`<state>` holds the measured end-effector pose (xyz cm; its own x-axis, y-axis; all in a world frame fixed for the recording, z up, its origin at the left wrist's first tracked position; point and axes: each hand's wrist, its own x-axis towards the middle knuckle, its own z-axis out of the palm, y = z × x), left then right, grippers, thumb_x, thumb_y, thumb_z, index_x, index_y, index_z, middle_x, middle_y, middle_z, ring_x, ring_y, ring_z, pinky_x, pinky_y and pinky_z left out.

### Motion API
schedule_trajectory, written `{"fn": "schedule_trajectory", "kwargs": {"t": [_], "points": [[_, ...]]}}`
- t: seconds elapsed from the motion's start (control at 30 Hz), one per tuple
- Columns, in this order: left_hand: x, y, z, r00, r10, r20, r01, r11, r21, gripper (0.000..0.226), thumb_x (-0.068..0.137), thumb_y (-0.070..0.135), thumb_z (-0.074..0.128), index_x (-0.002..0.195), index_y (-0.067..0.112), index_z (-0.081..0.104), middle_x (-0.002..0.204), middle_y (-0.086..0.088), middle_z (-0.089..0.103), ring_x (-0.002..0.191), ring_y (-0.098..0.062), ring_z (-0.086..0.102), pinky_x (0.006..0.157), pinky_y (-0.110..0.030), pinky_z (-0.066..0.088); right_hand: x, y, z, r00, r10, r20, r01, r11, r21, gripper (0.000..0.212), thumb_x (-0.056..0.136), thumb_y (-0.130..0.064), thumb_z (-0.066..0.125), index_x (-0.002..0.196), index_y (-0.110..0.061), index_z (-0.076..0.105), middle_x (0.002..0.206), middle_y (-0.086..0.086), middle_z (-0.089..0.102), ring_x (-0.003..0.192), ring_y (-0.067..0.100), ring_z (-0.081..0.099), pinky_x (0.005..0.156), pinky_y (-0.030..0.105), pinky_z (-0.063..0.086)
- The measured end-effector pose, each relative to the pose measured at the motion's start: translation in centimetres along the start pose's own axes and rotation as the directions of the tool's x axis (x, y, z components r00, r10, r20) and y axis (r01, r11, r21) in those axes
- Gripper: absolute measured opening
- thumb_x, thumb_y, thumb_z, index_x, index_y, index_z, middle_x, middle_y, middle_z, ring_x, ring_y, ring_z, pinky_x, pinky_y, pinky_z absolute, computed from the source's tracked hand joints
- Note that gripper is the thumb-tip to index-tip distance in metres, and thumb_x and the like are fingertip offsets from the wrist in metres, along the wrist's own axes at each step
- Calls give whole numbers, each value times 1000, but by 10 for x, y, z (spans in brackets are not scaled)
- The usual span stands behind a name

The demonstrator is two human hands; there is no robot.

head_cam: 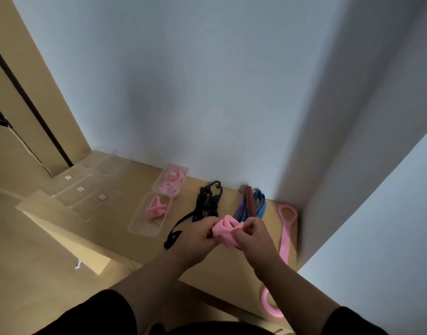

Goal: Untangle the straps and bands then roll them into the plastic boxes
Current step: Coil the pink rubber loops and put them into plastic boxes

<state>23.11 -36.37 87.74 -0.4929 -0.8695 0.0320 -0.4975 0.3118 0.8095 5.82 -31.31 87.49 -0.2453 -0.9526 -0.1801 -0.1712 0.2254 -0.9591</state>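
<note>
Above the wooden tabletop (219,269), the left hand (198,234) and right hand (252,234) both pinch a rolled pink band (225,229) between curled fingers. Two clear plastic boxes (135,228) beside the black strap tangle (207,201) hold pink bands.
</note>
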Motion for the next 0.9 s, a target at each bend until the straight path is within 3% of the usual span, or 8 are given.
{"fn": "schedule_trajectory", "kwargs": {"t": [0.17, 0.3, 0.4, 0.47, 0.63, 0.77, 0.9], "points": [[-8, -17, -25, 996, -84, 26, 88, 977, -194, 29, 86, 22, 73, 114, 27, 66, 103, 6, 67, 95, -12, 65, 84, -35, 58, 5, -4, 17, 996, -10, 93, 10, 1000, 10, 25, 87, -15, 70, 105, -16, 53, 104, 6, 62, 92, 21, 65, 76, 31, 58], [-20, -33, -44, 982, -188, 21, 184, 924, -334, 34, 86, 13, 73, 118, 22, 65, 107, 0, 70, 98, -10, 67, 82, -27, 58, 13, -8, 36, 976, 16, 217, -8, 999, -37, 46, 92, -24, 69, 134, -27, 51, 114, -5, 64, 101, 13, 66, 84, 30, 59], [-27, -54, -60, 971, -237, 32, 225, 860, -458, 35, 88, 14, 72, 122, 19, 66, 109, -6, 72, 101, -19, 69, 84, -33, 59, 21, -13, 56, 968, 19, 250, 7, 995, -101, 30, 92, -25, 69, 120, -25, 60, 114, -1, 61, 99, 14, 64, 76, 25, 56], [-30, -71, -72, 968, -249, 35, 235, 848, -476, 34, 86, 23, 75, 119, 20, 68, 107, -7, 72, 100, -24, 70, 83, -37, 59, 27, -16, 72, 956, 32, 292, 11, 989, -145, 21, 91, -24, 71, 108, -23, 60, 109, 1, 65, 96, 16, 66, 80, 31, 59], [-28, -107, -108, 964, -265, 22, 251, 877, -411, 37, 77, 35, 83, 108, 20, 71, 112, -1, 69, 100, -19, 68, 87, -44, 59, 48, -23, 121, 955, 3, 295, 104, 933, -345, 27, 83, -38, 78, 95, -23, 58, 93, 2, 68, 83, 20, 69, 75, 40, 62], [-17, -145, -140, 978, -209, -5, 201, 949, -244, 32, 76, 49, 79, 102, 32, 70, 137, 23, 54, 120, -5, 57, 95, -41, 55, 68, -31, 162, 945, -41, 324, 197, 863, -465, 25, 83, -39, 78, 95, -28, 58, 91, -5, 67, 80, 11, 67, 68, 29, 60], [-5, -179, -169, 969, -245, 29, 247, 961, -123, 33, 76, 47, 75, 106, 32, 72, 108, 17, 70, 96, -4, 66, 84, -41, 57, 86, -37, 199, 933, -47, 356, 259, 775, -577, 22, 88, -40, 73, 101, -32, 58, 95, -13, 64, 85, 3, 61, 75, 26, 56]]}}
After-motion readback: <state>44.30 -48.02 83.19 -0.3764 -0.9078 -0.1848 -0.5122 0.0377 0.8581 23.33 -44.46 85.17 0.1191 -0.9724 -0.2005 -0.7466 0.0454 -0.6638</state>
